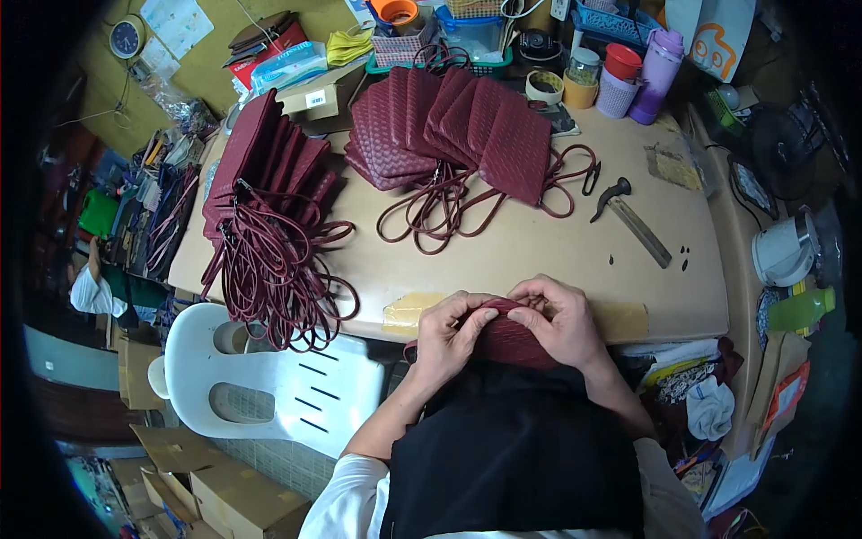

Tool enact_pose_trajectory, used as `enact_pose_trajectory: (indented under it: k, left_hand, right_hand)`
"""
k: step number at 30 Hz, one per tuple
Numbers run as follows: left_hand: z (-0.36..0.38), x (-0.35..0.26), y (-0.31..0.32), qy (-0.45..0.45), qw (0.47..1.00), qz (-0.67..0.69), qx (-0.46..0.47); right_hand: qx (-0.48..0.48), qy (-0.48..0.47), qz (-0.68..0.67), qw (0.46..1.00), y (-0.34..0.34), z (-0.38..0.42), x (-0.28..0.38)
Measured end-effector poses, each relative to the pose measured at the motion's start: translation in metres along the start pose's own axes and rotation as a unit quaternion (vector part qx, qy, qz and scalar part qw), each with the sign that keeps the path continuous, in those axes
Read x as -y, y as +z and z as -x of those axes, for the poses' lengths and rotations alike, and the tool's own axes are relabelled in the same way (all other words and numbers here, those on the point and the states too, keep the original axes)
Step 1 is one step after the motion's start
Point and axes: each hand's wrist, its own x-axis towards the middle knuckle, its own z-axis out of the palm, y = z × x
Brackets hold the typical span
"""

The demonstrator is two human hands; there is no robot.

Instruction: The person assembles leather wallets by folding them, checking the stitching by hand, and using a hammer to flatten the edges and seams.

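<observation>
Our left hand (564, 322) and right hand (446, 338) pinch the woven pouch's (510, 345) far edge; probably light, pliable, best held there.

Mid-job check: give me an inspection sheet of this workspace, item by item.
Surface: tan table, tape patches along its near edge.
Job's things: held pouch; pouch pile at left, straps tangled; fanned pouches farther back.
Clutter: hammer and small dark bits at right; tape roll and purple bottle towards the far edge.
Hands: left hand and right hand both grip the held pouch's edge.
Cables: white cord near the far baskets.
Surroundings: white chair and cardboard boxes at left; another person's sleeve beyond.
</observation>
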Motion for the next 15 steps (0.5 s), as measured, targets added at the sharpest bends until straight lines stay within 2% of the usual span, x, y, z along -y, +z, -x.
enact_pose_trajectory:
  k: [4, 6, 7, 8, 10, 11, 12, 14, 15]
  left_hand:
    - [-0.001, -0.006, 0.001, 0.020, 0.999, -0.030, 0.009]
    - [-0.001, -0.007, 0.002, 0.045, 0.999, -0.023, 0.017]
    - [-0.001, -0.009, 0.002, 0.044, 0.999, -0.022, 0.018]
    - [-0.002, -0.011, 0.001, 0.048, 0.998, -0.029, 0.029]
    - [-0.002, -0.014, 0.002, 0.049, 0.997, -0.035, 0.041]
    - [-0.003, -0.016, 0.003, 0.053, 0.997, -0.028, 0.043]
    - [-0.003, -0.017, 0.003, 0.057, 0.997, -0.021, 0.046]
    - [-0.003, -0.017, 0.001, 0.045, 0.997, -0.029, 0.063]
    - [-0.002, -0.018, 0.000, 0.032, 0.996, -0.038, 0.079]
  right_hand:
    - [0.031, 0.060, -0.079, 0.995, -0.013, -0.007, -0.005]
    - [0.125, 0.107, -0.119, 0.979, -0.023, -0.014, -0.007]
    - [0.147, 0.100, -0.131, 0.975, -0.026, -0.020, -0.006]
    - [0.146, 0.101, -0.131, 0.975, -0.032, -0.026, -0.002]
    - [0.267, 0.126, -0.102, 0.950, -0.043, -0.039, 0.004]
    - [0.298, 0.146, -0.115, 0.936, -0.046, -0.046, 0.006]
    - [0.297, 0.146, -0.115, 0.937, -0.048, -0.052, 0.009]
    - [0.395, 0.124, -0.054, 0.909, -0.050, -0.063, 0.012]
    - [0.395, 0.124, -0.055, 0.909, -0.051, -0.068, 0.011]
